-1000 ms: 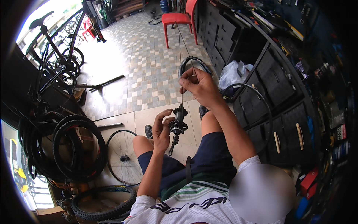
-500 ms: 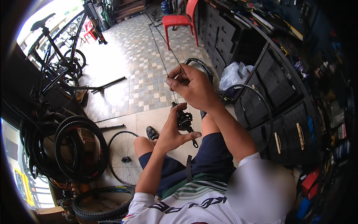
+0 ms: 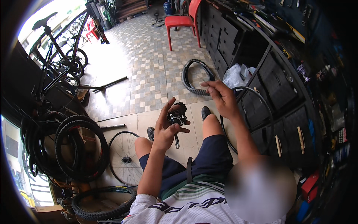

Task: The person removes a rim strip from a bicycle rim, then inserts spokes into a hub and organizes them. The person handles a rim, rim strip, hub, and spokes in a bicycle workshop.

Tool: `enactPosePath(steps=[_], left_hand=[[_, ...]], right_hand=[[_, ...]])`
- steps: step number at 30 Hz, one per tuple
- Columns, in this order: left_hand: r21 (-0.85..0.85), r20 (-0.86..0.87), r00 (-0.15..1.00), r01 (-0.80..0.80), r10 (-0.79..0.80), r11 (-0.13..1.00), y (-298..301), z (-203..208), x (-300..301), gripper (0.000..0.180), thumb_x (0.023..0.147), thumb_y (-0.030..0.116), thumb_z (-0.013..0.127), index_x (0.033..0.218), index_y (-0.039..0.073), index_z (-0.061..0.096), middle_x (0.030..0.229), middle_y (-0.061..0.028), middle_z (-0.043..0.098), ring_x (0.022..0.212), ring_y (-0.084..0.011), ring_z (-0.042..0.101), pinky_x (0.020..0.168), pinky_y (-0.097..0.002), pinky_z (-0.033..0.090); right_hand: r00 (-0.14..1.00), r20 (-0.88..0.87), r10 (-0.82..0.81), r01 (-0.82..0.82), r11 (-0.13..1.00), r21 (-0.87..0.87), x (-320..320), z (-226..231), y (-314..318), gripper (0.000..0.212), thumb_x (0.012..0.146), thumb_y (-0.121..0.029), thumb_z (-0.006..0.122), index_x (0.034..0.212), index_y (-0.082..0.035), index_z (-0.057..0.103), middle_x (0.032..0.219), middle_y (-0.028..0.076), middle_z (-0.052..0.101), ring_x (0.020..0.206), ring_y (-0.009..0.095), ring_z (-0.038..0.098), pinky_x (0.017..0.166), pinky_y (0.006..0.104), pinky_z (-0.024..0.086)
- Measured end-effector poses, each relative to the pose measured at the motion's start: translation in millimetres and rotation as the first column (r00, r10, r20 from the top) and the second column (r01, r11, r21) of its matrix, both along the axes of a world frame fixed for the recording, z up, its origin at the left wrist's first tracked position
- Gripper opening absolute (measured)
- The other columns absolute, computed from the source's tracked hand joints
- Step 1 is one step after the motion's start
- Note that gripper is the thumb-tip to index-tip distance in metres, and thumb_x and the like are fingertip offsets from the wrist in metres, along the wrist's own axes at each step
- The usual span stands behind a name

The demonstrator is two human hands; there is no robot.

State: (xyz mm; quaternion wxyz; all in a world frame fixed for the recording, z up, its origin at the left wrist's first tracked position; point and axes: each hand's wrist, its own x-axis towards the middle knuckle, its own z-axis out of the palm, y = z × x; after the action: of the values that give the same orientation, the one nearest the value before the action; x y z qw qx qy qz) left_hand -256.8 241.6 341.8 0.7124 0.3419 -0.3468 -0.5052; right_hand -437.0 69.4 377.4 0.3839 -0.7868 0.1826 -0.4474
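My left hand (image 3: 165,131) is closed around a black bicycle hub (image 3: 176,118), with fingers behind it and the thumb across its near side. The hub has a perforated round flange and a paler ring with bolts. A dark quick-release lever (image 3: 176,142) hangs from its lower end. Apart from the hub, off to the right, I hold up my right hand (image 3: 223,98) with thumb and fingertips drawn together. Anything between those fingertips is too thin or small to make out.
A bicycle (image 3: 61,61) stands at the far left, above stacked tires (image 3: 80,147). A spoked wheel (image 3: 126,159) lies by my left knee. Ahead are a loose tire (image 3: 185,78) and a red chair (image 3: 181,21). Black drawers (image 3: 278,80), a bare rim (image 3: 269,112) and a plastic bag (image 3: 236,76) line the right.
My right hand has moved right and down, away from above the hub. Thin wire-like lines near it no longer show. My left hand has turned the hub, showing its flange more face-on.
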Motion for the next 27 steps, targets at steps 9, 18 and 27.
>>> enactPosePath(steps=[9,18,27], left_hand=[[-0.054,-0.046,0.999,-0.016,0.013,0.998,-6,10,-3,0.085,0.077,0.027,0.085,0.143,0.008,0.034,0.133,-0.0165,0.05,0.098,-0.0345,0.07,0.062,-0.0397,0.066],[-0.04,0.032,0.998,-0.058,0.059,0.998,-4,31,-11,0.087,0.077,0.027,0.086,0.144,0.009,0.034,0.132,-0.0175,0.05,0.097,-0.0337,0.069,0.061,-0.0389,0.065],[-0.052,0.025,0.998,-0.064,0.065,0.997,-3,37,-13,0.089,0.077,0.029,0.087,0.145,0.008,0.033,0.131,-0.0181,0.049,0.097,-0.0336,0.07,0.06,-0.0391,0.066]], right_hand=[[0.976,-0.217,-0.033,0.024,0.999,-0.042,-32,-39,-13,0.021,0.098,-0.001,0.055,0.11,-0.008,0.07,0.098,0.01,0.069,0.093,0.025,0.067,0.085,0.0353,0.052],[0.96,-0.279,0.035,-0.052,0.997,-0.055,-15,-45,-24,0.02,0.095,0.004,0.052,0.103,-0.006,0.068,0.095,0.008,0.066,0.091,0.022,0.065,0.085,0.0318,0.051],[0.967,-0.247,0.061,-0.078,0.995,-0.058,-8,-44,-26,0.021,0.098,0.002,0.051,0.104,-0.007,0.068,0.095,0.006,0.067,0.088,0.02,0.063,0.084,0.0316,0.051]])
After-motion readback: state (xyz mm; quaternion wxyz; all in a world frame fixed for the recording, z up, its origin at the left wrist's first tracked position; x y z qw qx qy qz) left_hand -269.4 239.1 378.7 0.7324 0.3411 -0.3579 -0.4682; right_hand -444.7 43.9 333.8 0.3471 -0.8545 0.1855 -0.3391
